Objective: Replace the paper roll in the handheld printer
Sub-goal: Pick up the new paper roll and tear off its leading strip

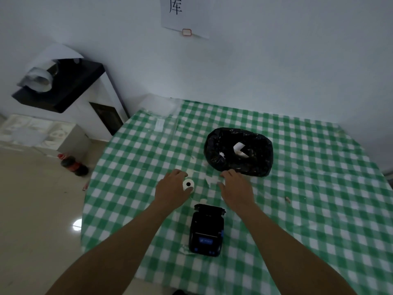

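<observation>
A black handheld printer point(206, 231) lies on the green checked tablecloth with its lid open at the far end. Just beyond it, my left hand point(171, 189) holds a small white paper roll point(188, 185), whose dark core faces me. My right hand point(236, 186) hovers palm down to the right of the roll, fingers spread, over a scrap of white paper point(210, 179) on the cloth. I cannot tell whether its fingertips touch the scrap.
A bin lined with a black bag point(239, 152), holding white paper scraps, stands behind my right hand. The round table's edge point(89, 188) curves on the left. A dark bottle point(74, 166) lies on the floor near a white cabinet point(70, 99).
</observation>
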